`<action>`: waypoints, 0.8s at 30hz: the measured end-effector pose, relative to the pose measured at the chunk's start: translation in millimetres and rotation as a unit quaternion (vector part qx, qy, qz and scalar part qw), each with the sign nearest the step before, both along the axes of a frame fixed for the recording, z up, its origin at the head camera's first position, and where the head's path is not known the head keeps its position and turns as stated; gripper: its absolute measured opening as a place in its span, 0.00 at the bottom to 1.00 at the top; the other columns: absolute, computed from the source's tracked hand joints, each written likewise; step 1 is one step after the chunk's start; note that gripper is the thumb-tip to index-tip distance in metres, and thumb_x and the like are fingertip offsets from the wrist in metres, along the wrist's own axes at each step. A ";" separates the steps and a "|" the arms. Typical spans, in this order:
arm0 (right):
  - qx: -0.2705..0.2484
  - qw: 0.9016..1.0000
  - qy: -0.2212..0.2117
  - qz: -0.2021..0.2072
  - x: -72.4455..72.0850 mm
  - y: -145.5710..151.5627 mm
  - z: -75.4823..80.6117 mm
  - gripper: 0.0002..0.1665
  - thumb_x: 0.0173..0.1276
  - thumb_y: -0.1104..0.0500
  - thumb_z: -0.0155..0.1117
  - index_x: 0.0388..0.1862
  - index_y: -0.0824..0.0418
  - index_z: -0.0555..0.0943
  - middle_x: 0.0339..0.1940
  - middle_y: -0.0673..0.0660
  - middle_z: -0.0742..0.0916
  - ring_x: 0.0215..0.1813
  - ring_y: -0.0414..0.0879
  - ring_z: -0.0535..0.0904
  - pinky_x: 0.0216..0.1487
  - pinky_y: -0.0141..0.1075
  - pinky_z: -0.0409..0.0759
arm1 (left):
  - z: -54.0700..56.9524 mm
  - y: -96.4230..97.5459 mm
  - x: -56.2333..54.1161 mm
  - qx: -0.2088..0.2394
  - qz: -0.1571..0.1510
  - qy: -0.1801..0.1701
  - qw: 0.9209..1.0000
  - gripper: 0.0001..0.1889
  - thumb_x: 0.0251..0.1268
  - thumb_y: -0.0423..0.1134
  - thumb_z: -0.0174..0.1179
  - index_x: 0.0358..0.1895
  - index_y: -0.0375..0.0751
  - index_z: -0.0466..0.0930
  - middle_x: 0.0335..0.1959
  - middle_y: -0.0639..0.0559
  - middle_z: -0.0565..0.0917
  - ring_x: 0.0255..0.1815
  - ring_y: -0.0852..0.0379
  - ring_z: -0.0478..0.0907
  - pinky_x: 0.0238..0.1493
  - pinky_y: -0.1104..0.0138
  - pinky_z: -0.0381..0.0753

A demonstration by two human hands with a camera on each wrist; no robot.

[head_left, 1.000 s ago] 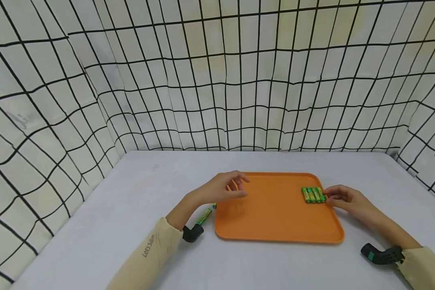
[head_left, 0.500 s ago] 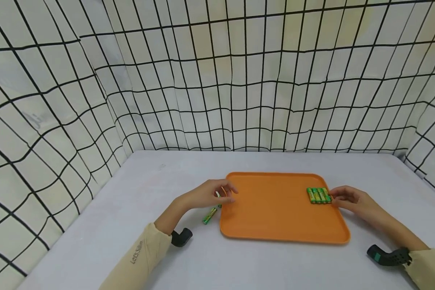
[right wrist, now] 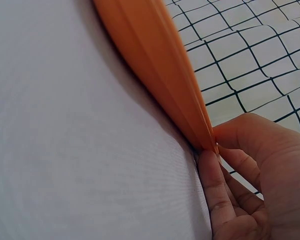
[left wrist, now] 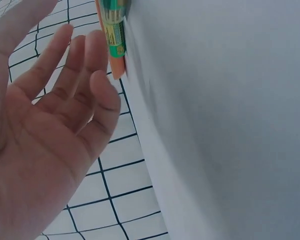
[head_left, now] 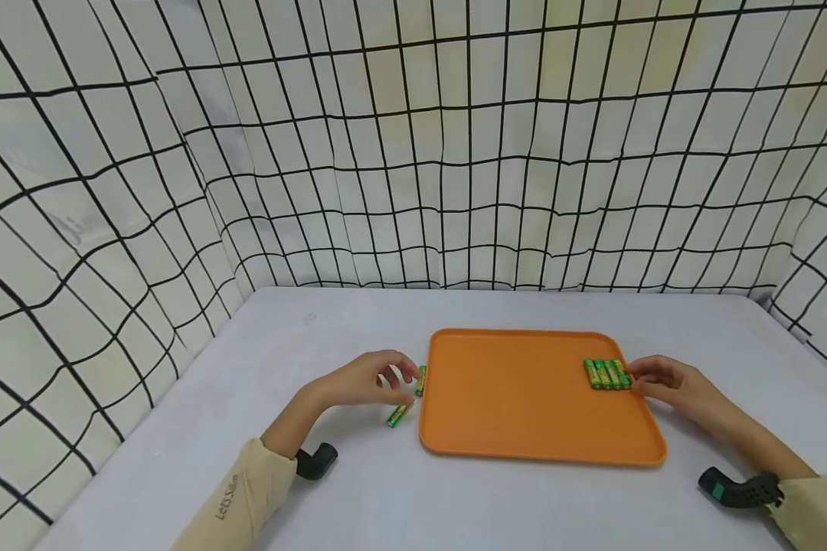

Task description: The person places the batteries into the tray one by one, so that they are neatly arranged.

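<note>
My left hand [head_left: 368, 380] is held over the table left of the orange tray [head_left: 524, 413], its fingers loosely curved and nothing between them. Close to its fingertips, one green battery [head_left: 421, 381] lies against the tray's left edge. Another battery [head_left: 398, 415] lies on the table just below the hand; the left wrist view shows a green battery [left wrist: 115, 35] beyond the fingers. At the tray's right edge, my right hand [head_left: 671, 380] pinches the rim [right wrist: 200, 115] between thumb and fingers. Beside those fingers, several green batteries [head_left: 606, 374] lie side by side on the tray.
A white table [head_left: 524, 505] carries everything. Black grid netting [head_left: 469, 168] over pale walls rises behind it and on both sides. A black wrist device [head_left: 317, 461] sits at the left sleeve, and another device [head_left: 740, 488] at the right.
My left hand has drawn back leftward from over the tray, uncovering the two loose batteries beside it. My right hand stays at the tray's right edge. The head view has shifted slightly.
</note>
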State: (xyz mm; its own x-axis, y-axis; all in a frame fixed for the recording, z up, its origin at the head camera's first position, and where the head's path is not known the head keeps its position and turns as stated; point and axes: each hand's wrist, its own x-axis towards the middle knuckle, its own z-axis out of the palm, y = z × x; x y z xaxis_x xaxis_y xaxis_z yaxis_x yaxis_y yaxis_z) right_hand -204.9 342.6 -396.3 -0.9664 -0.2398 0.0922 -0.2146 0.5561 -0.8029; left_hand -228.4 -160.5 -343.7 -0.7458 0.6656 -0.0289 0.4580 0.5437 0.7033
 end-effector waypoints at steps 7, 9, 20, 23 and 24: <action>0.002 1.000 -0.007 -0.006 -0.2 -2.5 -0.1 0.26 0.72 0.55 0.62 0.60 0.71 0.73 0.50 0.55 0.82 0.44 0.30 0.78 0.46 0.21 0.74 | -0.5 -7.2 1.6 -0.015 -0.020 -0.061 0.998 0.23 0.55 0.40 0.72 0.54 0.42 0.77 0.50 0.52 0.79 0.40 0.56 0.80 0.45 0.63 0.75; 0.002 1.000 -0.008 -0.008 0.2 -2.7 0.3 0.26 0.72 0.55 0.62 0.60 0.71 0.73 0.50 0.56 0.83 0.44 0.29 0.78 0.45 0.21 0.74 | -0.3 -8.3 1.6 -0.020 -0.025 -0.066 0.997 0.25 0.54 0.39 0.73 0.55 0.41 0.76 0.51 0.51 0.78 0.40 0.56 0.79 0.45 0.64 0.76; -0.006 1.000 0.006 -0.001 1.9 -1.2 2.4 0.24 0.72 0.56 0.62 0.59 0.71 0.73 0.47 0.47 0.83 0.44 0.30 0.78 0.45 0.21 0.75 | -0.8 -12.7 -1.3 -0.053 -0.026 -0.089 0.994 0.30 0.49 0.37 0.76 0.58 0.43 0.75 0.53 0.54 0.76 0.44 0.56 0.76 0.43 0.68 0.75; -0.001 1.000 0.004 -0.005 2.0 -1.9 2.0 0.25 0.72 0.56 0.62 0.60 0.71 0.73 0.48 0.51 0.83 0.44 0.30 0.78 0.45 0.22 0.75 | -1.5 -13.8 -0.8 -0.055 -0.024 -0.092 0.994 0.30 0.49 0.37 0.76 0.57 0.44 0.75 0.52 0.55 0.76 0.44 0.57 0.76 0.43 0.68 0.75; 0.001 1.000 0.002 -0.006 2.0 -2.2 1.7 0.25 0.72 0.56 0.62 0.60 0.71 0.73 0.49 0.53 0.83 0.44 0.30 0.78 0.45 0.22 0.75 | -1.8 -14.3 -0.8 -0.054 -0.025 -0.093 0.994 0.29 0.49 0.37 0.76 0.57 0.43 0.75 0.52 0.54 0.76 0.44 0.57 0.75 0.43 0.69 0.76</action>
